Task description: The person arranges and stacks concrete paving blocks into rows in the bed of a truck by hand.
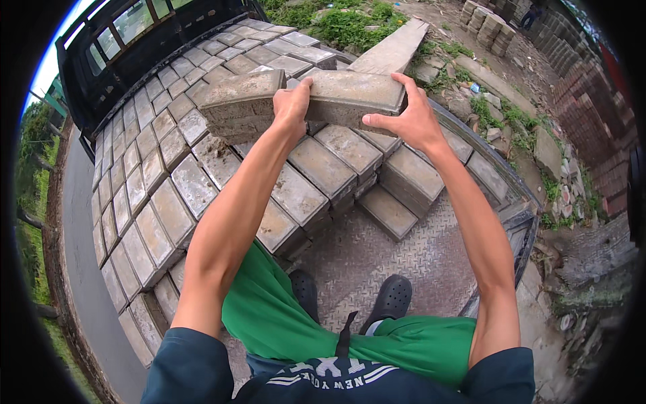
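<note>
A grey concrete paving block (pixel 353 93) is held level between my two hands, above the stacked blocks. My left hand (pixel 291 110) is closed at its left end, with some fingers hidden in the gap beside a neighbouring block. My right hand (pixel 417 116) grips its right end, thumb on the near face and fingers over the far edge. Just left of my left hand lies another block (pixel 243 91), dirt-covered along its top. Beneath are close-set rows of similar blocks (pixel 323 165) on a truck bed.
Patterned metal plate (pixel 377 269) forms the bed floor around my dark clogs (pixel 393 296). A loose block (pixel 389 210) lies low beside the stack. The bed's side rail (pixel 521 192) runs along the right. Far left stands the dark cab frame (pixel 121 34); a plank (pixel 390 47) leans beyond.
</note>
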The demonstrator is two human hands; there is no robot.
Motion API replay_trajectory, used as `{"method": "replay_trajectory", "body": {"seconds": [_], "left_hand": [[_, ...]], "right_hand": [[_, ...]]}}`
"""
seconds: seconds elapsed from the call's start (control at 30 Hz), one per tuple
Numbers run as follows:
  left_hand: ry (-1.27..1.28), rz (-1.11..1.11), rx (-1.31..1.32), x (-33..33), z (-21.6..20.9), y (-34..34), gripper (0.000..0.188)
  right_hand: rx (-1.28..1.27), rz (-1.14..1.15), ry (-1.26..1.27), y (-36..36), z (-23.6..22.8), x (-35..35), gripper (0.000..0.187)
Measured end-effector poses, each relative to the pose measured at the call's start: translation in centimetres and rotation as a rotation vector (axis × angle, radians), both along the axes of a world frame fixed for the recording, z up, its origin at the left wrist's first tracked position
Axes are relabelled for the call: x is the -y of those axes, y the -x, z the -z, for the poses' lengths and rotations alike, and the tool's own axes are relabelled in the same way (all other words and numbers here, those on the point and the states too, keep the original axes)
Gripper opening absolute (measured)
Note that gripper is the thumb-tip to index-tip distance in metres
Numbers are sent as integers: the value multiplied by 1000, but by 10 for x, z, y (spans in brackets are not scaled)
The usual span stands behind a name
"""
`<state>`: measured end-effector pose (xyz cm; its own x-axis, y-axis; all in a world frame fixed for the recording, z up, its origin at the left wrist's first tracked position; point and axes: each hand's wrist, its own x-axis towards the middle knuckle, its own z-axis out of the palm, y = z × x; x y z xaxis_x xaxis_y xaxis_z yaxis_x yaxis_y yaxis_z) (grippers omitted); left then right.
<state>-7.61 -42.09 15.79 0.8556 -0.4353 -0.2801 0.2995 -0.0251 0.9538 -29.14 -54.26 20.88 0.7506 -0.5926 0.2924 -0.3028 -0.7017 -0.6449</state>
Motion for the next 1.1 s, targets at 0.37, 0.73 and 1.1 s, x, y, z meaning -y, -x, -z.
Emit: {"method": "replay_trajectory", "body": {"seconds": [0.37,0.73,1.1], "left_hand": [[-405,114,303,56,131,170,65],[-465,112,-83,36,262,251,50],[-317,158,128,15,305,254,39]], "right_hand": [[-41,250,-274,175,148,-5,111],[-185,386,-407,259,264,-44,111],[-245,308,-60,265,314,-59,120]]}}
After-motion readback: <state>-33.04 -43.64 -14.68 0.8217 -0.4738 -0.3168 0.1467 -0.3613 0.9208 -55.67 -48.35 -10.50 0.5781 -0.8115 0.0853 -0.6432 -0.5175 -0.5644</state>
